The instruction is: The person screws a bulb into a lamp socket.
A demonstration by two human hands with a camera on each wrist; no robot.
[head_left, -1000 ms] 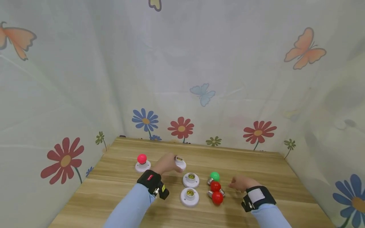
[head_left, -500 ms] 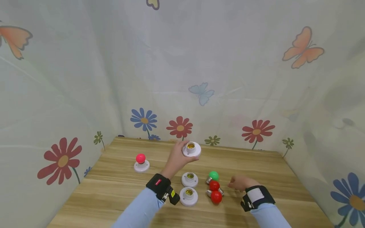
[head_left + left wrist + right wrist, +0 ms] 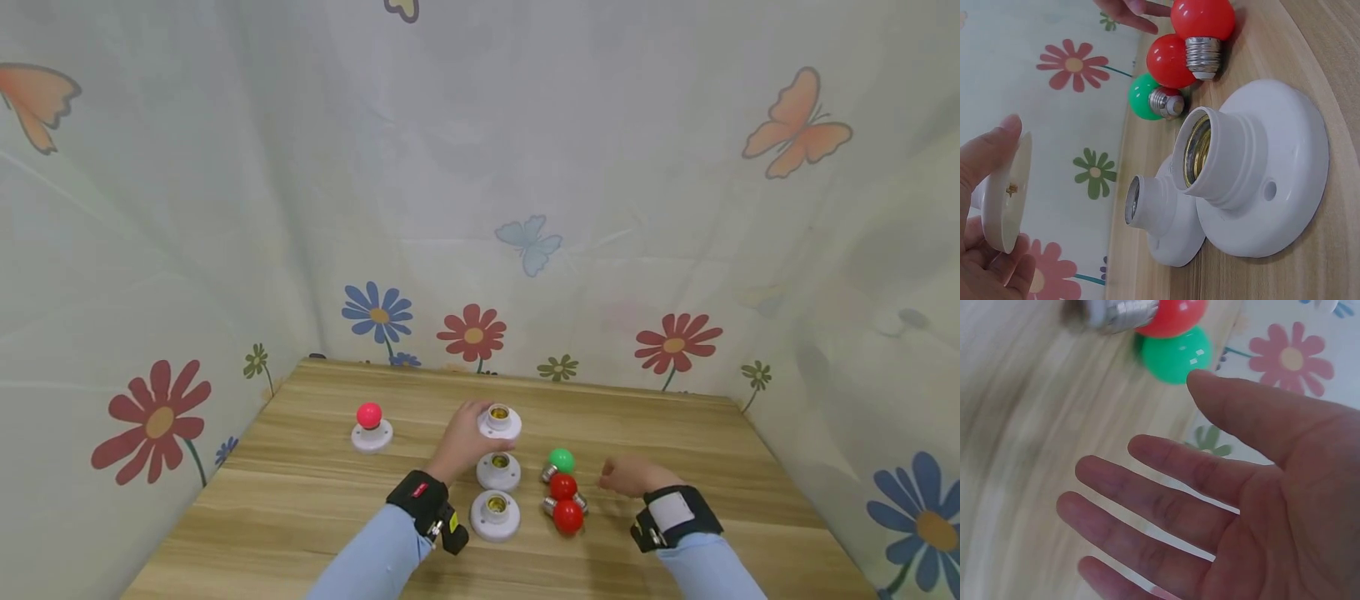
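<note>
My left hand (image 3: 465,442) grips a white round lamp holder (image 3: 500,423) by its base rim, thumb on one side and fingers on the other. Its hollow underside (image 3: 1015,194) faces the left wrist camera, tilted off the wood. Just in front of it two more lamp holders stand in a row, a middle one (image 3: 498,472) and a near one (image 3: 495,517), sockets facing up. Right of them lie a green bulb (image 3: 562,460) and two red bulbs, one of them nearest me (image 3: 567,517). Beside the bulbs my right hand (image 3: 637,477) hovers, holding nothing, its fingers (image 3: 1160,512) spread and relaxed.
On the left of the wooden table (image 3: 300,508) stands a lamp holder (image 3: 372,437) with a pinkish-red bulb (image 3: 369,415) in its socket. A pale curtain (image 3: 600,167) printed with flowers and butterflies encloses the back and sides.
My left hand has lifted the lamp holder, swung it right, and then lowered it behind the two standing ones. My right hand has stayed nearly still beside the bulbs.
</note>
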